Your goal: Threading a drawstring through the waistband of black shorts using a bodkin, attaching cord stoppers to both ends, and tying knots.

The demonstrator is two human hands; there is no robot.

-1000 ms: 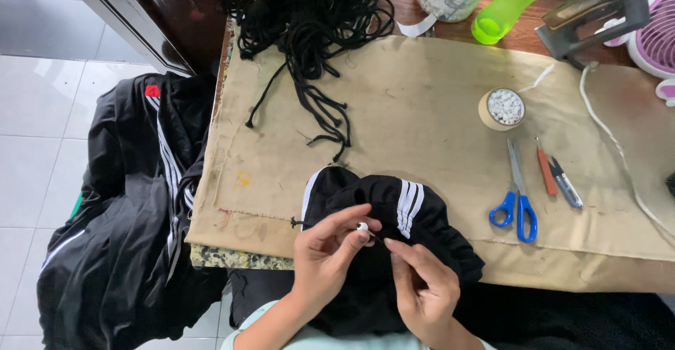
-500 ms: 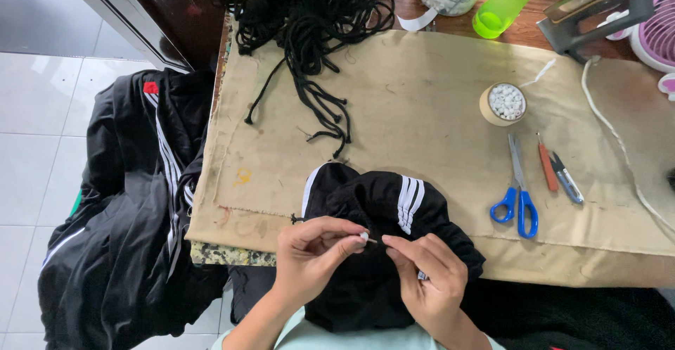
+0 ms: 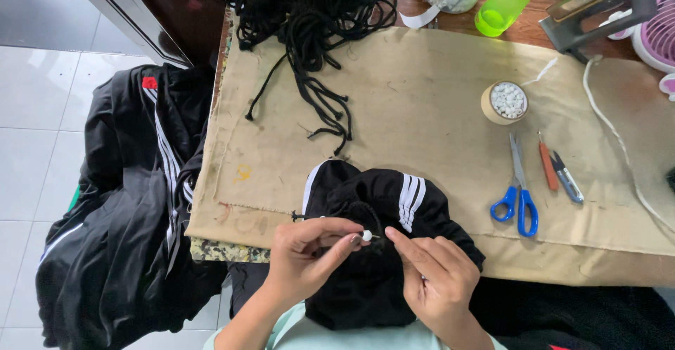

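1. My worktable (image 3: 450, 97) is covered by a tan, stained cloth sheet; bare brown wood shows along its far edge.
2. The floor (image 3: 42, 132) to my left is pale grey-white square tiles, lit by soft, even daylight.
3. A dark, glossy wooden cabinet panel (image 3: 162, 12) stands just beyond the table's far left corner.
4. A speckled stone-like slab edge (image 3: 228, 251) peeks out under the cloth at the near left corner.
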